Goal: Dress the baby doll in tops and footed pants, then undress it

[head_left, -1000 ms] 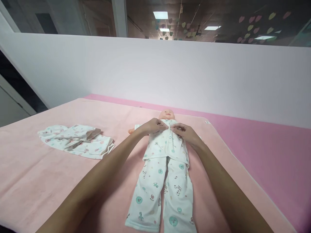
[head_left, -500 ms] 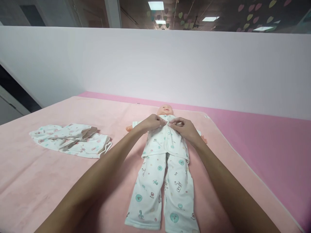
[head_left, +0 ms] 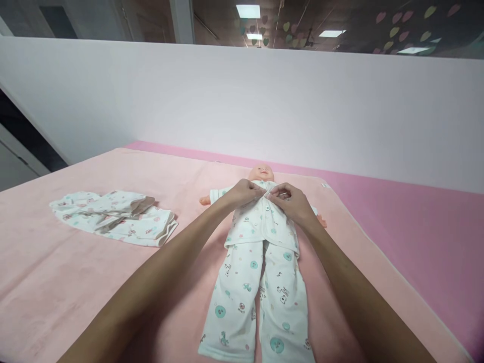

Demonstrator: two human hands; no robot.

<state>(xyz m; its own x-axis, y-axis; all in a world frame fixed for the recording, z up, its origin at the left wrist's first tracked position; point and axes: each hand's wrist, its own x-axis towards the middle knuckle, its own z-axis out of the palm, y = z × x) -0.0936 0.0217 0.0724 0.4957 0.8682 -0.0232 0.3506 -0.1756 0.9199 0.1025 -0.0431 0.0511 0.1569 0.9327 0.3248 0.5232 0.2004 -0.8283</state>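
While a pale pink blanket [head_left: 34,272] lies beneath, clothes [head_left: 109,217] come first at left: white, small-patterned, loosely folded, well apart from the hands. Next, left hand [head_left: 244,193]: fingers drawn together, pinching the upper front of the shirt [head_left: 264,229]. Centre, one doll [head_left: 261,173]: on its back on the blanket, head towards the pale wall [head_left: 264,101], arms out to either side. Shirt: white, patterned, worn by the doll, one button [head_left: 267,207] visible just below the fingertips. Trousers [head_left: 229,302]: white, with green discs and small figures, worn by the doll, legs slightly parted, top under the shirt's hem. Right hand [head_left: 289,200]: fingers curled, thumb and fingertips narrowed on the same shirt front, close beside the left fingertips; finer detail between them too small to tell. Beyond, a white label [head_left: 325,185] at the blanket's edge. Farthest right, a deeper pink mat [head_left: 427,242]; above the wall, heart shapes [head_left: 404,36], pink and yellow.
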